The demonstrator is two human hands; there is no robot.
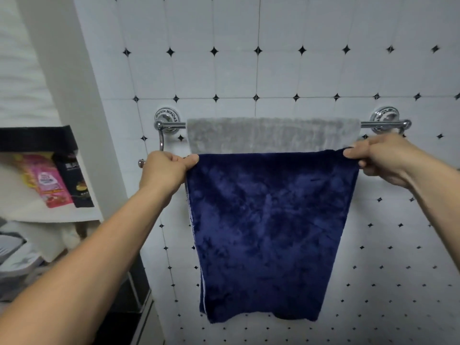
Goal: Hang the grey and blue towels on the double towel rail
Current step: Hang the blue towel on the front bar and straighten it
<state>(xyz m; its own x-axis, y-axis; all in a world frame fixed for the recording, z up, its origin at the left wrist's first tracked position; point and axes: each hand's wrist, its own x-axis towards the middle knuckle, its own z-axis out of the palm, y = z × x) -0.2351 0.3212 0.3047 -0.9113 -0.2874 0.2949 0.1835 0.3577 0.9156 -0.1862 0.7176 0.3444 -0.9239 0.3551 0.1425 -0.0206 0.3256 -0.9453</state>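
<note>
Towels fill the middle of the view. The grey towel [271,134] is draped over the back bar of the chrome towel rail [171,125] and lies flat against the tiled wall [273,70], between the rail's two round mounts. Just in front of it and a little lower, the blue towel [268,232] hangs straight down, with its top edge pulled level and covering the lower part of the grey one. A pale stitched edge shows down its left side.

The left hand [166,170] holds the blue towel's upper left corner, with the thumb and forefinger pinching the cloth and the other fingers curled in beside them. The right hand [380,158] pinches the upper right corner the same way, its fingers bunched together. The knobbed end of the front bar [142,163] shows just left of the left hand. The rest of that bar is hidden behind the hands and the cloth, so whether the blue towel already rests on it cannot be told.

At the left edge a white shelf [25,210] carries a pink packet [47,183] and a black packet [77,180] side by side.
</note>
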